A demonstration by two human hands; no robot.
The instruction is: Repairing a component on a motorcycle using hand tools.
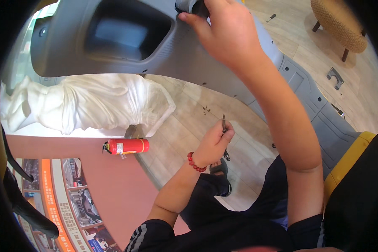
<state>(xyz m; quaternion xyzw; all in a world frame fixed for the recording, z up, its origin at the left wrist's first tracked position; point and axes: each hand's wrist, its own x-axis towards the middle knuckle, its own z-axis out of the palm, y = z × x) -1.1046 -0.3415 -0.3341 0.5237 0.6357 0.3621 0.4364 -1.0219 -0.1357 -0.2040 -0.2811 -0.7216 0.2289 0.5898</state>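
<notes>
My left hand [214, 145], with a red bead bracelet at the wrist, is closed around a slim screwdriver [224, 125]. The screwdriver's metal tip points away from me and its dark rear end shows below the fingers. Higher up, my right hand [235, 40] grips a grey cylindrical part [190, 6] at the top edge of the view; its fingertips are partly hidden. Behind that hand stands a large grey plastic scooter panel [164, 67] with a deep dark recess [126, 33]. Small screws [206, 110] lie loose on the floor beyond my left hand.
A grey footboard [315, 105] and yellow bodywork [344, 161] run along the right. On the left are a white draped statue [101, 101], a red fire extinguisher [128, 146] and a photo board [82, 201]. Another screwdriver [271, 18], a grey bracket [335, 78] and a woven stool [340, 23] are farther right.
</notes>
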